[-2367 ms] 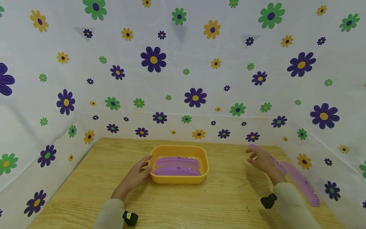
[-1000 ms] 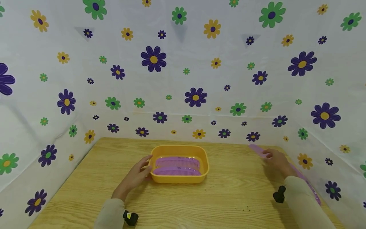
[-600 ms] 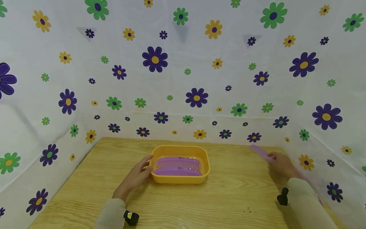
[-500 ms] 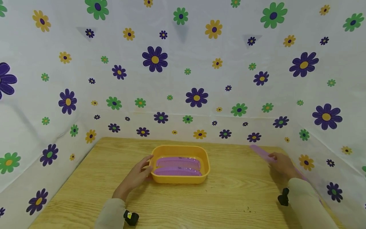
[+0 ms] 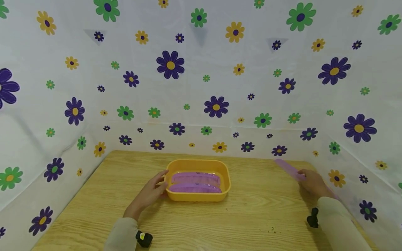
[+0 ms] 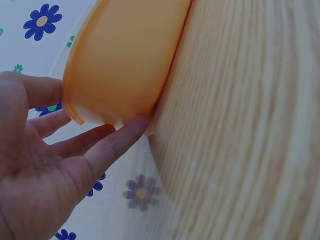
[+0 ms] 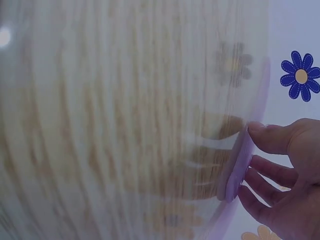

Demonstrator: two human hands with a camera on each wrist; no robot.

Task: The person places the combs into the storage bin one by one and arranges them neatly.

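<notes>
While two purple combs [image 5: 194, 183] lie in the orange tray [image 5: 197, 197], flat left grip [image 5: 150, 194] touches it, right grip [image 5: 314, 183] pinches comb [image 5: 287, 167]

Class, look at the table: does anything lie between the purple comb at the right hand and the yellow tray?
Nothing visible does. Only bare wooden table separates the purple comb at the right hand from the yellow tray.

A: Head view looks forward and down on the table [image 5: 204, 223] from the near edge (tub [image 5: 197, 196] at 12 o'clock).

B: Each wrist view sits very close: left shares the tub [image 6: 120, 60], right shares the comb [image 7: 239, 167], at 2 o'clock from the head.
</notes>
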